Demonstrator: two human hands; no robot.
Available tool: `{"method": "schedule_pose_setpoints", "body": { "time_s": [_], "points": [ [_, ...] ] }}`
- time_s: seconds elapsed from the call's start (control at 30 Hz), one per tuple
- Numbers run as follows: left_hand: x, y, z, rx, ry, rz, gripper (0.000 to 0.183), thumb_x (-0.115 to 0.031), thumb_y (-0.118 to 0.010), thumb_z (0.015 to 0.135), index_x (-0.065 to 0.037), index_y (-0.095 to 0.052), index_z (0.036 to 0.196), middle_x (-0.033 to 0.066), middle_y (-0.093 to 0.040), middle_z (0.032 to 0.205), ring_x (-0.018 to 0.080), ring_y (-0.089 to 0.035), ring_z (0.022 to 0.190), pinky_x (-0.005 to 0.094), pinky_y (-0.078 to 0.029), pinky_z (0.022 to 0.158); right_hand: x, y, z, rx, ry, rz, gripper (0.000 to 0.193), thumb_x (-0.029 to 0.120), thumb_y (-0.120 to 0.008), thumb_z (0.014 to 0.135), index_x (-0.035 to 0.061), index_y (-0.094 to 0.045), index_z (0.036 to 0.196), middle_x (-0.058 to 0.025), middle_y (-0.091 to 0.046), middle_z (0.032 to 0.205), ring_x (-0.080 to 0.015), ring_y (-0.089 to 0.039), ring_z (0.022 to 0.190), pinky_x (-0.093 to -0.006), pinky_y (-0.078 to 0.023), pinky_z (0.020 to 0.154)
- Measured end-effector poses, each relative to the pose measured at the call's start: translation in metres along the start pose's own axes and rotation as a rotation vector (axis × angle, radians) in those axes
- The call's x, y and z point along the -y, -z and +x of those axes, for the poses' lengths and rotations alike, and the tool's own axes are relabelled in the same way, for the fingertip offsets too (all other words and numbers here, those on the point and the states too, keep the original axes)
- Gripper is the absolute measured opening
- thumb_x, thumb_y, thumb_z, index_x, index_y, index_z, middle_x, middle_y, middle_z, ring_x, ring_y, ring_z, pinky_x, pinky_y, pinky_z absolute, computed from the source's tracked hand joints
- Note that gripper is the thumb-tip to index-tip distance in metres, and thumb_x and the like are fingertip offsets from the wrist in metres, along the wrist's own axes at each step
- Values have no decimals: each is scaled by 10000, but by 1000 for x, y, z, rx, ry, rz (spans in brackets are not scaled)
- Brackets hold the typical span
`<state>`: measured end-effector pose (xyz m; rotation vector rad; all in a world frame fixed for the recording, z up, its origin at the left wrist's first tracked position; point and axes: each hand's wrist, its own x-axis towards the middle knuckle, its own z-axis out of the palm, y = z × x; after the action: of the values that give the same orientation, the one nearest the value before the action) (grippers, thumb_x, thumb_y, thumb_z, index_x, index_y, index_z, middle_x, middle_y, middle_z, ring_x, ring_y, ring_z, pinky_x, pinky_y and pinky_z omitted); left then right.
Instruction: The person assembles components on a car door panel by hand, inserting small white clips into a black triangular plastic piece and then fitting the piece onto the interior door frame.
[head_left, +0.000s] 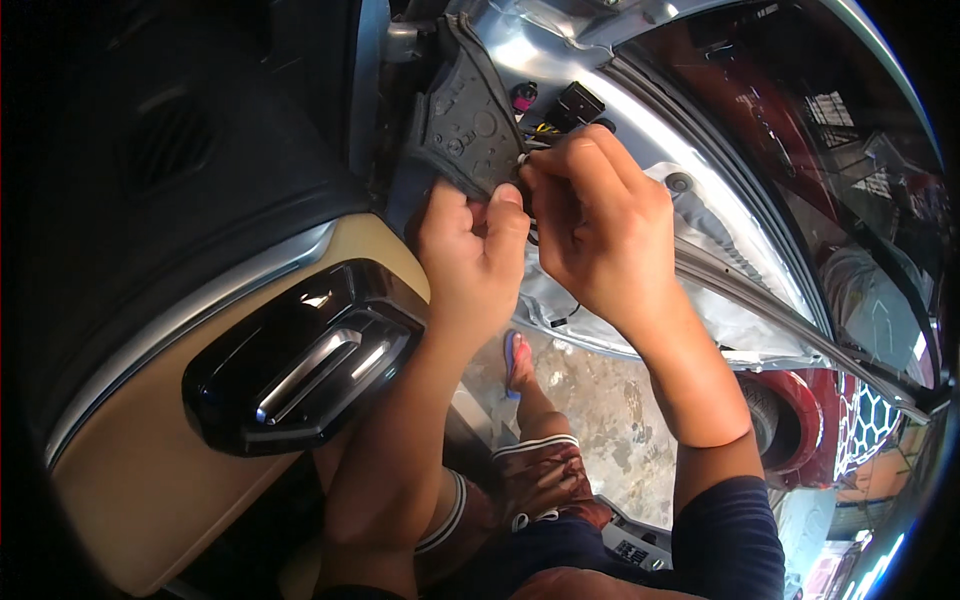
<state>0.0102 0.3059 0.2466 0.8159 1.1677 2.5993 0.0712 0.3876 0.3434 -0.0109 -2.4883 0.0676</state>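
Observation:
A dark grey triangular trim piece (462, 125) with moulded circles on its face is held up by the open car door. My left hand (468, 245) grips its lower corner, the thumb pressed on the near side. Against the piece's right edge, my right hand (610, 215) has thumb and forefinger pinched together. A small pale bit (522, 159) shows at those fingertips, too small to name. Just beyond the right hand, a black connector (578, 105) with yellow wires and a pink-and-black round part (523, 96) stand at the bare door metal.
A tan dashboard panel (240, 310) with a black glossy air vent (305, 360) lies on the left. The door's window frame (700, 150) rises on the right. Below are a concrete floor (620, 420) and my sandalled foot (518, 362). A red car (790, 420) stands outside.

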Motion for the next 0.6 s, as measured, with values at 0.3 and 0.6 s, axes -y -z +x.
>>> {"method": "schedule_pose_setpoints", "body": {
  "time_s": [0.3, 0.6],
  "points": [
    [2, -6, -3, -35, -4, -13, 199, 7, -520, 1016, 35, -515, 1213, 103, -637, 1118, 107, -593, 919, 260, -481, 801, -10, 15, 15, 286, 148, -83, 200, -11, -663, 742, -1, -529, 890, -149, -558, 842, -364, -661, 765, -449, -554, 643],
    [-4, -2, -5, -31, -67, 163, 285, -26, -460, 1035, 51, -454, 1309, 125, -619, 1158, 121, -589, 943, 264, -479, 810, -17, 16, 26, 392, 267, -36, 167, 23, -665, 762, 7, -547, 879, -132, -564, 865, -352, -662, 811, -437, -553, 666]
  ]
}}
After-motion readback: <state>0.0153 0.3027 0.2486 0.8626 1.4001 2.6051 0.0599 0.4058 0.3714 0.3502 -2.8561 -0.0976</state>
